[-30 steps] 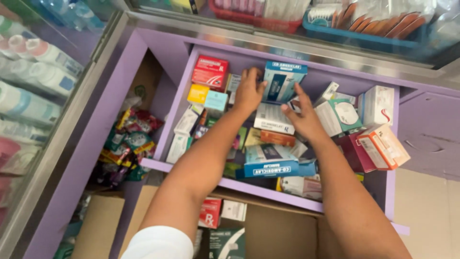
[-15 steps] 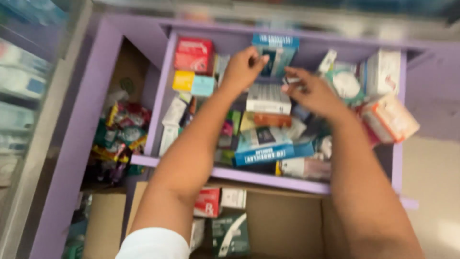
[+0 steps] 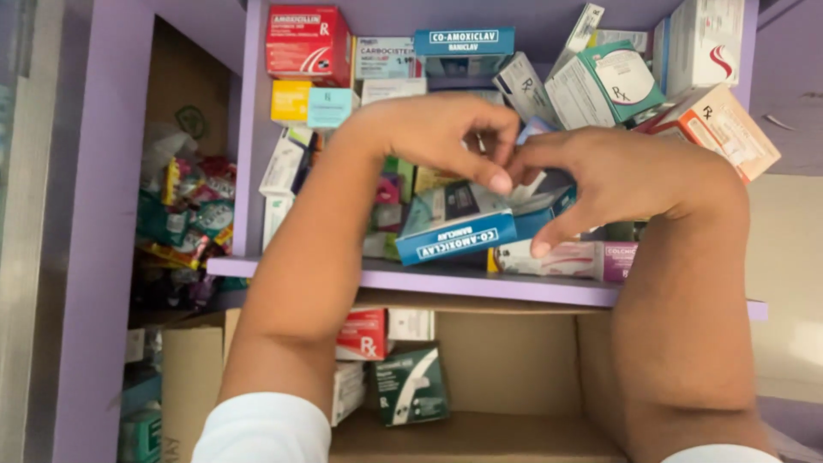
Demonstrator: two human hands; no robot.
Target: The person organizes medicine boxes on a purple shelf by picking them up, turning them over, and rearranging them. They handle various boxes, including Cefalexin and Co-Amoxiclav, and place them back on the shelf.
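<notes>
Glossy cardboard medicine boxes (image 3: 467,236), matt painted purple drawer (image 3: 480,281)

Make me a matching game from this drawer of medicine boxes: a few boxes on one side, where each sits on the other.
Things:
1. red box
2. yellow box
3. blue and white box
4. orange and white box

Places:
A. far right, tilted
B. back left corner
C. front of the drawer, under the hands
D. just in front of the red box

Pairs: 1-B, 2-D, 3-C, 4-A

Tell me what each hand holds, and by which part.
Cannot be told: left hand and right hand meet fingertip to fingertip above the blue box, their fingers hiding any grip.
</notes>
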